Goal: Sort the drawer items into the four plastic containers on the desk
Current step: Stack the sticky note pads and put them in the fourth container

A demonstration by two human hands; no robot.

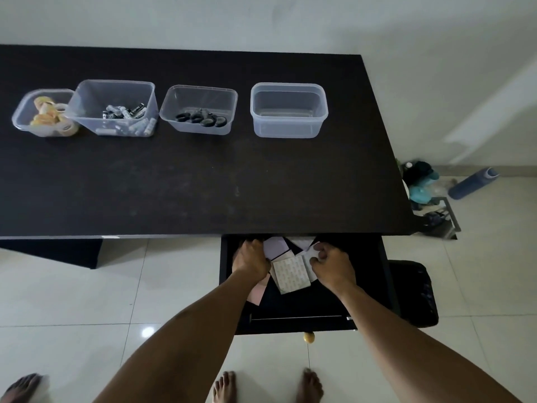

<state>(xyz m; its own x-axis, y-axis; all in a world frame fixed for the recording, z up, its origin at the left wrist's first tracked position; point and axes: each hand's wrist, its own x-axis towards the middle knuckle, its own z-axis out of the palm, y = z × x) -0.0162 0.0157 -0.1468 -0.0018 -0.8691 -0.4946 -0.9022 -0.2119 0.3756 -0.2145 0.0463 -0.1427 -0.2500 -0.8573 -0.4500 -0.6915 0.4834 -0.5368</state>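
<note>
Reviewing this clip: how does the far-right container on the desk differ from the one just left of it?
The far-right container is empty, while the container left of it holds small black rings. The far-right container has near-vertical walls and rounded corners; its neighbour's walls taper in towards the base. The far-right container also looks a little deeper. Both are clear plastic, lidless, upright, and stand apart in the same row on the dark desk.

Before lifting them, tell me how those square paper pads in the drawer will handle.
The paper pads look thin and flat, so probably light and slightly bendy. They overlap loosely, so they may slide apart. Both hands, left and right, likely help.
</note>
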